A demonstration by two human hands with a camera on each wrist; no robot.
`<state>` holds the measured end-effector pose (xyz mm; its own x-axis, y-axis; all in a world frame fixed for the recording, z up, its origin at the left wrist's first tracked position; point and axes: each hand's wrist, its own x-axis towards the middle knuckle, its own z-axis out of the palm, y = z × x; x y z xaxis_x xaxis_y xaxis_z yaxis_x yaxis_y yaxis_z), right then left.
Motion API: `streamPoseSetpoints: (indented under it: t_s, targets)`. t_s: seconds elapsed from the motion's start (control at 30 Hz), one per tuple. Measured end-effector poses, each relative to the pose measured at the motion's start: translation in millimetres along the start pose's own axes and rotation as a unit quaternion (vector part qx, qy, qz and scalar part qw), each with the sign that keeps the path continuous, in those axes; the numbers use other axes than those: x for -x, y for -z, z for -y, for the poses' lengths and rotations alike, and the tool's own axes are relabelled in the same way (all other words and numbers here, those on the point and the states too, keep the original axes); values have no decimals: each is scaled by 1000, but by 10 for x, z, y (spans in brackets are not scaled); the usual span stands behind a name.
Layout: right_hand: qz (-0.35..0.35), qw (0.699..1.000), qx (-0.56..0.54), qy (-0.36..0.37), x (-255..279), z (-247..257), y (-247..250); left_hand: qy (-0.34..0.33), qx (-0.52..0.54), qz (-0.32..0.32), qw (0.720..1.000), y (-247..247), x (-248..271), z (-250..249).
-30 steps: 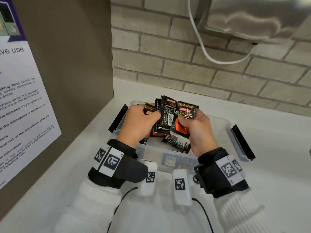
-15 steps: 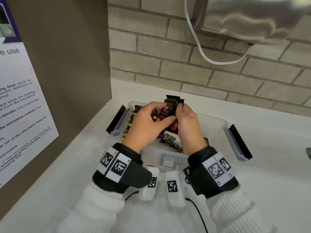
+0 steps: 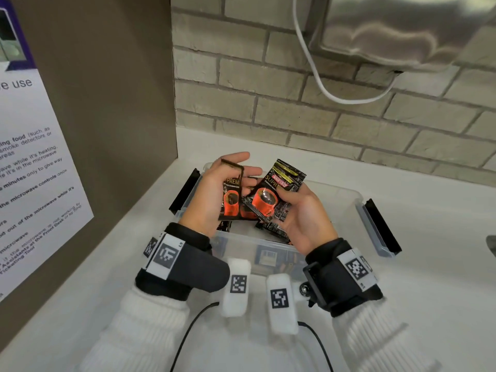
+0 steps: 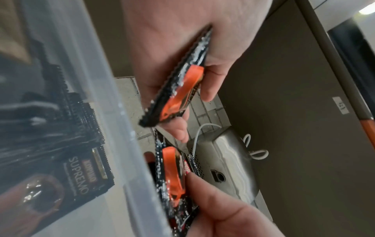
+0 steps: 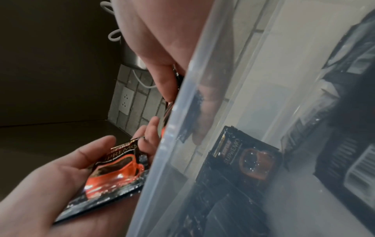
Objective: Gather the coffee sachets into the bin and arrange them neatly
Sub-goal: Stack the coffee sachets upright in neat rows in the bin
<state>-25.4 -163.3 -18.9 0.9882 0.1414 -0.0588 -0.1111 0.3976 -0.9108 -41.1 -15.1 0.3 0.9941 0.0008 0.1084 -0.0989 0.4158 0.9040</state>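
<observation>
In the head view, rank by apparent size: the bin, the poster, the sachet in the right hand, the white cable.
1. poster, though cut by the frame edge
2. bin
3. cable, long but thin, so its rank against the sachet is unsure
4. sachet

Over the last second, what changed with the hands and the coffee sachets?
The hands drew apart and turned palm-up, splitting the bunch pressed between them half a second ago. The left hand now holds one sachet against its palm; the right hand pinches a tilted sachet showing its red cup. Both stayed above the clear bin, which did not move; loose sachets remain inside it.
</observation>
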Motion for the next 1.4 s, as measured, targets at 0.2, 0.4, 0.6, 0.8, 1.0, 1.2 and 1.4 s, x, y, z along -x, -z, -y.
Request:
streamPoseSetpoints:
  t_s: [0.2, 0.4, 0.6, 0.8, 1.0, 1.2, 1.4]
  targets:
    - [23, 1000, 14, -4, 25, 13, -48, 47, 43, 37, 997, 11, -14, -21]
    - [33, 997, 71, -12, 65, 0, -133, 10, -52, 85, 995, 53, -30, 45]
    - [135, 988, 60, -38, 148, 69, -250, -43, -175, 12, 984, -47, -36, 107]
    - [139, 986, 82, 35, 131, 49, -273, 79, 7, 32, 996, -48, -13, 74]
    - [33, 952, 288, 99, 23, 8, -319, 147, 109, 81, 980, -74, 50, 19]
    - [4, 799, 550, 245, 51, 98, -289, 189, 95, 70, 975, -19, 24, 14]
    - [211, 754, 602, 159, 193, 290, -301, 175, 97, 74, 977, -14, 22, 10]
